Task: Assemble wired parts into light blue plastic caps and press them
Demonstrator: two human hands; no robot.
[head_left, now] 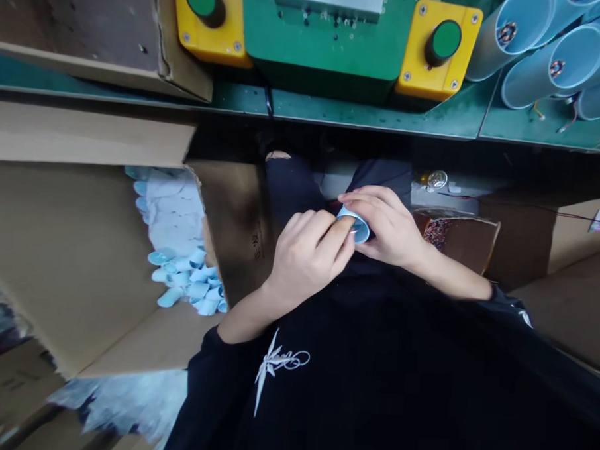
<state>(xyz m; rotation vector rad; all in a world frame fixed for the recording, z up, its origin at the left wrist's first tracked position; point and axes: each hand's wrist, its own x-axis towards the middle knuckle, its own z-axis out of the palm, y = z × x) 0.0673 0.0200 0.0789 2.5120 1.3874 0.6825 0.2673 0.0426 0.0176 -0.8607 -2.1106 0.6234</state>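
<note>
A light blue plastic tube (362, 232) is held over my lap, its open end facing me. My right hand (387, 225) wraps around the tube from the right. My left hand (309, 252) is closed, with its fingertips reaching into the tube's mouth. A small shiny bit shows by those fingertips, but what they pinch is hidden.
On the green bench stands a green machine base (331, 77) with green buttons (443, 40) in yellow housings. Larger blue tubes (555, 67) with copper-wound parts lie at right. A left carton (70, 241) holds blue pieces (188, 280); a smaller box (465, 242) holds wires.
</note>
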